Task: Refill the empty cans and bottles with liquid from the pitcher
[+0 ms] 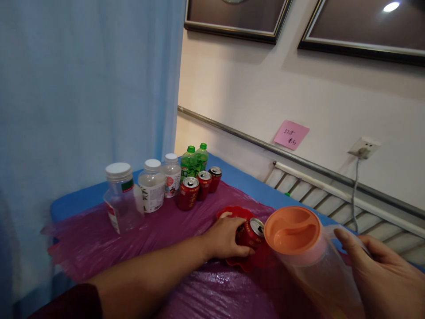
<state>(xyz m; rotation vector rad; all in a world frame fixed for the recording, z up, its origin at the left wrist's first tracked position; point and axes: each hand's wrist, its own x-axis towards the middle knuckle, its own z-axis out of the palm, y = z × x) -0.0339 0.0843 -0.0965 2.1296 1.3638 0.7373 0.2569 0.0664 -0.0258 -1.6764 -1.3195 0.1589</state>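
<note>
My left hand (225, 237) is wrapped round a red drink can (251, 235) with an opened tab. The can leans to the right over a red scalloped dish (233, 210), its top close to the pitcher's lid. In my right hand (387, 272) is the handle of a clear plastic pitcher (327, 279), which tilts with its orange lid (288, 239) turned toward the can. The lower part of the pitcher runs out of view. Whether can and lid touch, I cannot tell.
Several red cans (188, 193), green bottles (189, 161) and clear white-capped jars (152, 186) stand behind and left on a purple plastic sheet (156, 241) over a blue surface (245, 175). A blue curtain (89, 88) hangs left. Behind are a wall rail (229, 128) and a radiator (312, 186).
</note>
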